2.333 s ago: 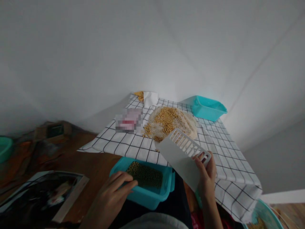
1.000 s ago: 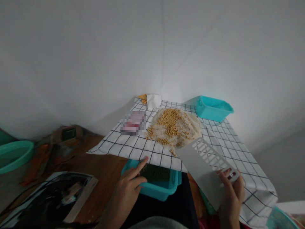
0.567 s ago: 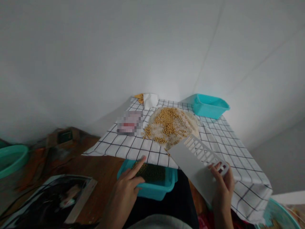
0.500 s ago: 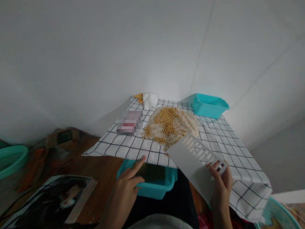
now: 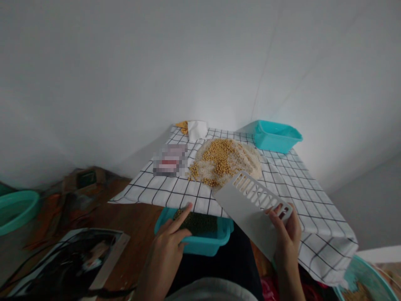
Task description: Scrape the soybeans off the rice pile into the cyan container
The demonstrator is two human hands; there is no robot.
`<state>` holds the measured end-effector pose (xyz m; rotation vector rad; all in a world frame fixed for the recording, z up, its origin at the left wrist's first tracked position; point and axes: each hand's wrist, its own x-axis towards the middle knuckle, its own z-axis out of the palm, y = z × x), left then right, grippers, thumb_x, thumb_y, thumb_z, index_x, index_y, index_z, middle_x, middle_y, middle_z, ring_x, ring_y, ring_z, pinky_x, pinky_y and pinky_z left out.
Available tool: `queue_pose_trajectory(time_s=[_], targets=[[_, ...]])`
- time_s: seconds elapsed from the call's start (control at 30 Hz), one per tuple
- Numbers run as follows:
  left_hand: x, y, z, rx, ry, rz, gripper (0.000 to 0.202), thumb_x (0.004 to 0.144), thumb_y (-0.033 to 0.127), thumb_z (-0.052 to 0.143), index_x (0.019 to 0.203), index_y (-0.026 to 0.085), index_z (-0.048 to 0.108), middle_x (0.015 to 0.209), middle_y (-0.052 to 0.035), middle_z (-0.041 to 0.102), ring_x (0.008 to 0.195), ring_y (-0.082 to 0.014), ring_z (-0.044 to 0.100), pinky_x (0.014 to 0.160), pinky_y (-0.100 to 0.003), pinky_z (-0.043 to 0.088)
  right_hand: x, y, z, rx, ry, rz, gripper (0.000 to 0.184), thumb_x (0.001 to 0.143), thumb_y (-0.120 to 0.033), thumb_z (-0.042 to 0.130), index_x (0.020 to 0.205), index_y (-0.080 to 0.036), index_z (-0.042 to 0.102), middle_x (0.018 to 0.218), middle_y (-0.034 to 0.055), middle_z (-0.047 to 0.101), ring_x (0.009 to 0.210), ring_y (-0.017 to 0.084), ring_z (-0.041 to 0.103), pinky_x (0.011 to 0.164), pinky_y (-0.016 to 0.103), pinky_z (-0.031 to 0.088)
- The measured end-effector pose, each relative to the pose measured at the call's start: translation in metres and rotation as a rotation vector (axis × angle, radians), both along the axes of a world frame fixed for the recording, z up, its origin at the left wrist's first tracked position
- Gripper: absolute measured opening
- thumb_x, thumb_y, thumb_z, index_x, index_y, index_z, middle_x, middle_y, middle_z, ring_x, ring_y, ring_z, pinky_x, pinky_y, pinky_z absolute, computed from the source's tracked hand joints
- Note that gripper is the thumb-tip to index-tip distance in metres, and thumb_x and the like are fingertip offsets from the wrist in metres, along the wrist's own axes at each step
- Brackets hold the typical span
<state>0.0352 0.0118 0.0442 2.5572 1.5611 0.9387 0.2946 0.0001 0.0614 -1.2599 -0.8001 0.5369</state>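
Observation:
My right hand (image 5: 286, 234) is closed on the slotted end of a white plastic board (image 5: 247, 209), held tilted above the checked cloth (image 5: 291, 184). The board's far edge points at a pile of yellow beans mixed with white grains (image 5: 224, 161) lying on the cloth. My left hand (image 5: 167, 248) grips the near rim of a teal tub (image 5: 216, 242) holding dark green beans (image 5: 199, 223), with the forefinger stretched over the rim. The tub sits partly under the cloth's front edge.
A second teal tub (image 5: 275, 136) stands at the cloth's far right corner. A blurred pink packet (image 5: 171, 161) and a white and yellow scrap (image 5: 194, 127) lie by the wall. A green bowl (image 5: 15, 209), a dark picture (image 5: 69, 263) and another teal bowl (image 5: 363, 280) border the wooden table.
My right hand has shifted the white board a little, back up towards the bean pile after dipping to the right. My left hand moved from the tub's left side to its near rim.

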Motion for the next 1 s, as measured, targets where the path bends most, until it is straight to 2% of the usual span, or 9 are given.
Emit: queue_pose_trajectory(time_s=[0.13, 0.27, 0.43, 0.63, 0.83, 1.0], targets=[[0.001, -0.001, 0.000, -0.001, 0.013, 0.008, 0.033, 0.067, -0.007, 0.049, 0.059, 0.021, 0.067, 0.135, -0.0126, 0.064, 0.083, -0.0267, 0.076, 0.067, -0.040, 0.066, 0.002, 0.002, -0.002, 0.021, 0.013, -0.007, 0.028, 0.076, -0.040, 0.072, 0.080, -0.020, 0.052, 0.070, -0.0052, 0.045, 0.063, 0.010, 0.038, 0.059, 0.025, 0.027], [0.001, -0.002, 0.001, -0.033, 0.025, 0.008, 0.034, 0.067, -0.007, 0.050, 0.059, 0.020, 0.068, 0.137, -0.0115, 0.062, 0.084, -0.0264, 0.075, 0.070, -0.040, 0.065, 0.009, 0.001, -0.002, 0.035, -0.005, -0.070, 0.029, 0.074, -0.040, 0.073, 0.080, -0.020, 0.052, 0.073, -0.0046, 0.047, 0.066, 0.011, 0.041, 0.061, 0.025, 0.029], [0.000, 0.001, 0.000, -0.087, 0.044, 0.046, 0.034, 0.067, -0.007, 0.048, 0.060, 0.019, 0.069, 0.136, -0.0100, 0.063, 0.087, -0.0256, 0.075, 0.074, -0.038, 0.064, 0.015, -0.005, 0.001, 0.014, 0.042, -0.071, 0.029, 0.074, -0.039, 0.073, 0.081, -0.020, 0.052, 0.075, -0.0035, 0.051, 0.067, 0.011, 0.044, 0.060, 0.026, 0.027], [-0.009, 0.006, -0.009, -0.159, 0.067, 0.035, 0.032, 0.075, 0.000, 0.048, 0.067, 0.020, 0.071, 0.139, -0.0077, 0.061, 0.095, -0.0263, 0.073, 0.087, -0.043, 0.061, 0.023, -0.009, -0.006, 0.007, 0.101, -0.081, 0.030, 0.068, -0.038, 0.077, 0.079, -0.020, 0.056, 0.071, -0.0034, 0.053, 0.062, 0.011, 0.044, 0.058, 0.026, 0.027], [-0.010, 0.005, -0.008, -0.192, 0.076, 0.044, 0.033, 0.076, 0.000, 0.047, 0.069, 0.020, 0.072, 0.145, -0.0042, 0.057, 0.096, -0.0243, 0.072, 0.085, -0.040, 0.061, 0.026, -0.016, -0.005, -0.014, 0.062, -0.101, 0.026, 0.072, -0.036, 0.074, 0.080, -0.020, 0.056, 0.073, -0.0025, 0.054, 0.065, 0.011, 0.046, 0.060, 0.027, 0.028], [-0.007, 0.005, -0.004, -0.207, 0.052, 0.037, 0.032, 0.074, -0.001, 0.048, 0.066, 0.019, 0.071, 0.144, -0.0067, 0.057, 0.095, -0.0247, 0.073, 0.087, -0.043, 0.061, 0.024, -0.021, -0.002, -0.016, 0.079, -0.100, 0.024, 0.073, -0.035, 0.073, 0.080, -0.020, 0.055, 0.074, -0.0030, 0.054, 0.066, 0.012, 0.045, 0.062, 0.027, 0.029]])
